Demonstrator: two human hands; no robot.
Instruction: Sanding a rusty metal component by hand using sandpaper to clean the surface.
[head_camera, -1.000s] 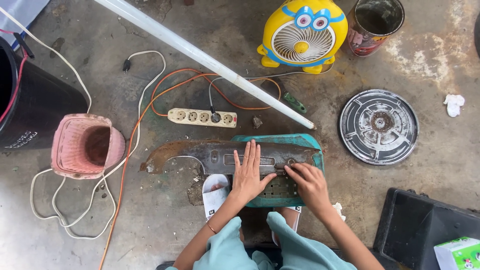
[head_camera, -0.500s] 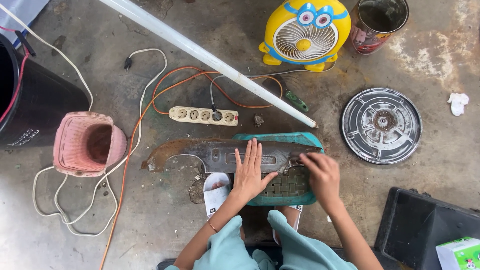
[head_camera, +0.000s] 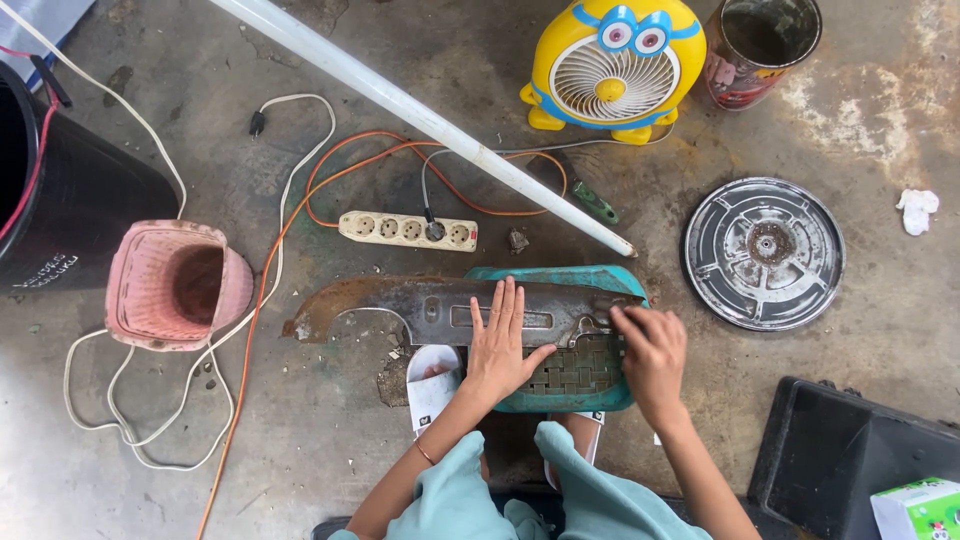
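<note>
now right hand (head_camera: 652, 352) shifted leftward on rusty metal cover (head_camera: 440, 305), left hand (head_camera: 503, 345) unmoved

Head view: left hand (head_camera: 503, 345) lies flat, fingers spread, on a rusty metal cover (head_camera: 440, 305) across a teal stool (head_camera: 580, 385); right hand (head_camera: 652, 350) touches the cover's right end. Power strip (head_camera: 408, 230), yellow fan (head_camera: 615, 68) and round plate (head_camera: 765, 252) lie on the floor (head_camera: 300, 450).
</note>
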